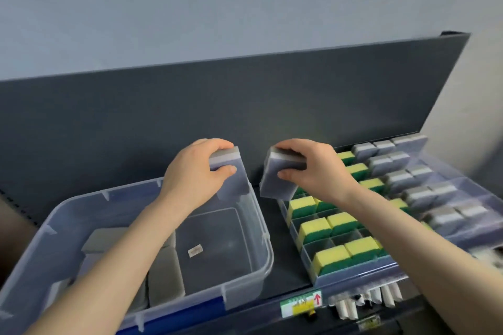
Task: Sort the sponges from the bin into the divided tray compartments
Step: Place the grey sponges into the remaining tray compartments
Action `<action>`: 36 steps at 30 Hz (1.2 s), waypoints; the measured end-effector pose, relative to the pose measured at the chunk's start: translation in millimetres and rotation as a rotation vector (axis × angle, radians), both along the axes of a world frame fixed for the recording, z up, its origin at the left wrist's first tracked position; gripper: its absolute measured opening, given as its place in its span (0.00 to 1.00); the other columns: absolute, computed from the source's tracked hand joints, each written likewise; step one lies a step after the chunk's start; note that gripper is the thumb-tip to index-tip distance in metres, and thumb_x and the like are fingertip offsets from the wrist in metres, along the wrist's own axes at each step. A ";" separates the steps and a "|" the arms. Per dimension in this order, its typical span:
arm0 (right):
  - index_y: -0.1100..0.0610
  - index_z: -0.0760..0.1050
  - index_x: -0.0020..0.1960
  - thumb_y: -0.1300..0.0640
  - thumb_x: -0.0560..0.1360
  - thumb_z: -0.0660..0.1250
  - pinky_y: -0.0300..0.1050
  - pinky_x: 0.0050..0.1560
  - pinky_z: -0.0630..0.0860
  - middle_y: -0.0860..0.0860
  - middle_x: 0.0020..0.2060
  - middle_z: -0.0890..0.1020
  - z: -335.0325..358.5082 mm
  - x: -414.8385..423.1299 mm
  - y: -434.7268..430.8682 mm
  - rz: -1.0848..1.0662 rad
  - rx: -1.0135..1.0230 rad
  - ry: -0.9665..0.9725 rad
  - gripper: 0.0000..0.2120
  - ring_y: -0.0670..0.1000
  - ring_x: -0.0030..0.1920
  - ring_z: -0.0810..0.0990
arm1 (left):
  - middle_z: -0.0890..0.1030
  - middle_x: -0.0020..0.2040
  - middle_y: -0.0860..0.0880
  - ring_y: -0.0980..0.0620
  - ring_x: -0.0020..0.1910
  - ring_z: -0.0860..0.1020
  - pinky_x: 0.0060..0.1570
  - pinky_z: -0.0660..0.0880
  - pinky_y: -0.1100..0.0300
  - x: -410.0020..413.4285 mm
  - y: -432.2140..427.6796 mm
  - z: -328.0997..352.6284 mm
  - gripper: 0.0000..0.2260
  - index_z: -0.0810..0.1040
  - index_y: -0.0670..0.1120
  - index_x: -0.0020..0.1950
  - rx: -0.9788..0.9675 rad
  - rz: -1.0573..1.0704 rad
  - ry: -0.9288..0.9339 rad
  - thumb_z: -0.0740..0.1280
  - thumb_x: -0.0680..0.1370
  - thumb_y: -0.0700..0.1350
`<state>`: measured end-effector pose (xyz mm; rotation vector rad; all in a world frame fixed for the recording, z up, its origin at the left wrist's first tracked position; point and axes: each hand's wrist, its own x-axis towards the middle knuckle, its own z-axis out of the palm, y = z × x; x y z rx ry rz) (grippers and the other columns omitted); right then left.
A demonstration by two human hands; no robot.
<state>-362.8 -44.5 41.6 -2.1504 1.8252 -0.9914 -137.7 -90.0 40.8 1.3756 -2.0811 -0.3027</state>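
Grey sponge (239, 182) pinched in left hand (193, 174) above bin (265, 226); second grey sponge (272, 179) pinched in right hand (315, 168) over divided tray (353, 276); dark shelf (285, 253), back panel (245, 106), pale wall (190, 8).

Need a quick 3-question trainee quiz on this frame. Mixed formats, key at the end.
1. True or false: the right hand is empty.
2. Multiple choice: in the divided tray, the stored grey sponges fill
A) the right-hand columns
B) the left-hand columns
C) no compartment
3. Fill in: the loose sponges left in the clear bin are ____ in colour.

Key
1. False: its grip is on a grey sponge.
2. A
3. grey
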 end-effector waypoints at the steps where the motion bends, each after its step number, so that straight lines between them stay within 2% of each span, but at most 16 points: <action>1: 0.49 0.76 0.59 0.56 0.67 0.73 0.45 0.55 0.74 0.44 0.53 0.81 4.2 -15.8 7.6 -0.014 -0.007 0.003 0.21 0.48 0.54 0.78 | 0.77 0.55 0.59 0.55 0.55 0.75 0.51 0.72 0.57 -14.4 3.9 4.5 0.16 0.77 0.56 0.60 -0.011 -0.018 0.004 0.72 0.73 0.48; 5: 0.51 0.76 0.58 0.58 0.68 0.72 0.44 0.50 0.74 0.45 0.51 0.81 12.5 -80.2 38.2 -0.080 -0.025 0.017 0.19 0.49 0.51 0.78 | 0.77 0.56 0.58 0.55 0.55 0.75 0.53 0.73 0.56 -79.4 22.4 13.8 0.17 0.77 0.56 0.60 -0.033 -0.098 0.014 0.72 0.73 0.47; 14: 0.51 0.76 0.60 0.60 0.69 0.71 0.46 0.47 0.74 0.46 0.49 0.81 3.3 -212.6 101.8 -0.210 0.023 0.033 0.20 0.49 0.46 0.75 | 0.77 0.56 0.57 0.55 0.54 0.74 0.49 0.70 0.60 -216.7 60.8 2.3 0.17 0.76 0.55 0.61 -0.024 -0.210 0.017 0.71 0.73 0.47; 18: 0.51 0.75 0.61 0.60 0.70 0.71 0.41 0.46 0.68 0.48 0.50 0.81 -2.5 -266.4 118.3 -0.257 0.046 0.033 0.20 0.48 0.46 0.74 | 0.77 0.56 0.57 0.54 0.54 0.74 0.49 0.71 0.59 -267.3 68.5 -3.5 0.17 0.76 0.55 0.61 -0.012 -0.234 0.037 0.72 0.73 0.46; 28: 0.52 0.76 0.59 0.62 0.67 0.73 0.44 0.52 0.73 0.47 0.49 0.81 -15.4 -352.2 101.6 -0.350 0.012 -0.073 0.21 0.51 0.49 0.77 | 0.77 0.56 0.56 0.55 0.53 0.74 0.49 0.72 0.60 -359.9 35.9 -4.8 0.17 0.77 0.54 0.61 -0.036 -0.284 0.026 0.72 0.73 0.46; 31: 0.52 0.76 0.59 0.62 0.67 0.73 0.47 0.53 0.74 0.48 0.50 0.81 -25.6 -376.0 89.9 -0.369 0.030 -0.067 0.21 0.53 0.51 0.78 | 0.78 0.56 0.56 0.56 0.52 0.73 0.49 0.70 0.62 -385.2 14.0 -9.7 0.17 0.77 0.53 0.60 -0.038 -0.299 0.043 0.72 0.73 0.45; 36: 0.51 0.77 0.57 0.63 0.66 0.73 0.45 0.53 0.73 0.44 0.47 0.80 -19.2 -417.4 58.6 -0.392 0.071 -0.038 0.21 0.51 0.50 0.78 | 0.78 0.56 0.56 0.55 0.54 0.75 0.51 0.71 0.61 -427.0 -25.0 -11.5 0.17 0.78 0.53 0.60 0.006 -0.320 0.092 0.71 0.72 0.43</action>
